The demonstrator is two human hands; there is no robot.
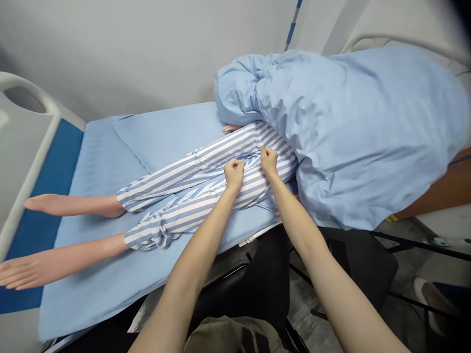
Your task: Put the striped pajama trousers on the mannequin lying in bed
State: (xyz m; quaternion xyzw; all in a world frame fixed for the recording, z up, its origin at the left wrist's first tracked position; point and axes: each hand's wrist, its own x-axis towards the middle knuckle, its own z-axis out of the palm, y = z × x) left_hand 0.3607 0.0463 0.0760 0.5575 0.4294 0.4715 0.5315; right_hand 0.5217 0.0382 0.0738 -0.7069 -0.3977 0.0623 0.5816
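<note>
Striped trousers point(211, 191) lie mid-bed on the blue sheet point(176, 127), w/ a manikin's point(97, 205) legs inside; bare ankles & feet point(40, 262) stick out of both cuffs. Blue quilt point(360, 122) is bunched up over the upper body, hiding the waist end of the trousers; part of a manikin hand point(231, 128) shows under its far L edge. Trousers' long axis runs obliquely across the bed — waist end upper R in view, cuffs lower L — w/ legs slightly parted & toes toward the footboard point(61, 164). Near cuff is rucked in folds. L hand point(234, 174) is a closed fist at the near thigh; R hand point(268, 159) is also a closed fist, nearer the quilt, by the upper thighs. Fingers curl in tight on both; can't tell if either has cloth pinched. Fists sit near each other but apart, creased striped cloth showing btw them. Behind the bed, a blue-banded pole point(291, 32) stands by the wall point(147, 49); black chair point(371, 260) near side, lower R.
</note>
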